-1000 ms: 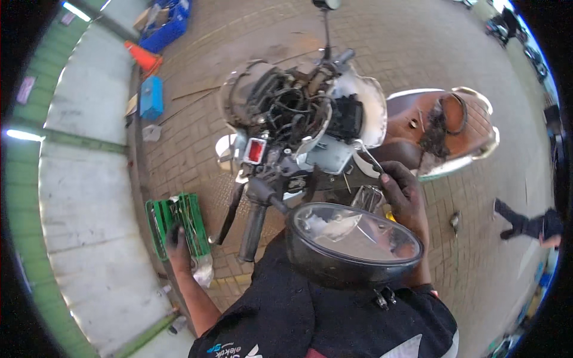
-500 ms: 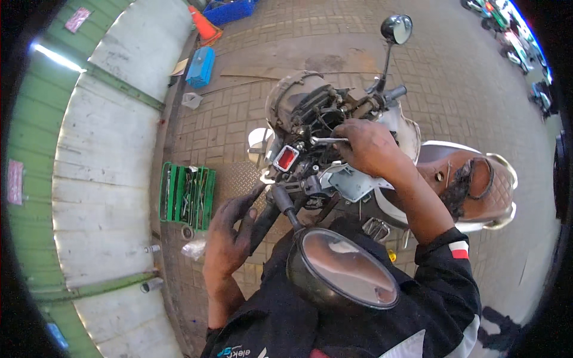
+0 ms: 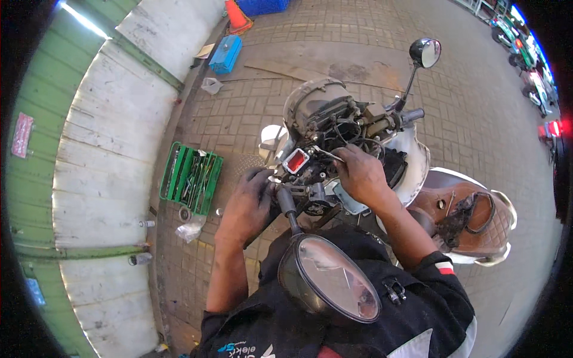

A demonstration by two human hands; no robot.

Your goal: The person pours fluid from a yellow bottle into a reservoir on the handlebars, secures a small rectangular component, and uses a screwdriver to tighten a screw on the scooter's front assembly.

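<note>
Wrench (image 3: 328, 154) shiny metal; seat (image 3: 503, 221) quilted, leather-like; near mirror (image 3: 337, 277) glossy glass; paving (image 3: 221, 119) rough, matt

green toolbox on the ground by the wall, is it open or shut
Open: the green toolbox has its trays spread apart, and metal tools show inside, with no cover over them.
</note>
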